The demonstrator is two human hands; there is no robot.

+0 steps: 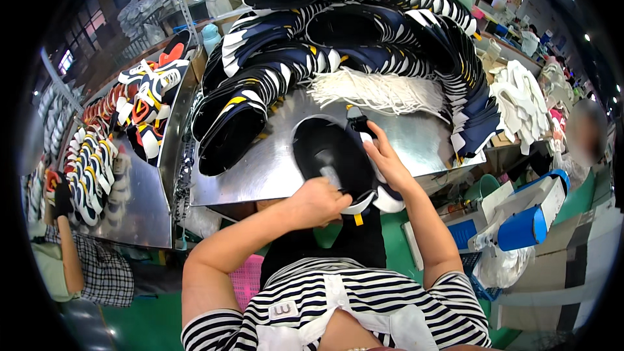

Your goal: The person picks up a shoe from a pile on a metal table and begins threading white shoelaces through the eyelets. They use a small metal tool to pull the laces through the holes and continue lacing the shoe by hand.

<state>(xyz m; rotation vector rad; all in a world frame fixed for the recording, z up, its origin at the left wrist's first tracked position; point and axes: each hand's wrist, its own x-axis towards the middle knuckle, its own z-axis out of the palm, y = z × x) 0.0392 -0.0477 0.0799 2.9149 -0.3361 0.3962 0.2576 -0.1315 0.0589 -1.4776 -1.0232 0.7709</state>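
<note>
Clearly, the shoe upper (315, 140) straddles the counter's (263, 179) front edge, dark inside facing up, its near end and yellow tab (359, 220) hanging past that edge. The left hand (318, 203) is curled, fingers bunched together and seemingly clamped on the near rim; the right hand (391, 164) lies along the right side, thumb and forefinger a little apart — whether it pinches anything, I cannot tell. A steady left hold would serve best, I judge, with light, even pressure from the right so the soft rim doesn't twist. Loose white laces (380, 92) lie toward the back edge — better not to snag them.
</note>
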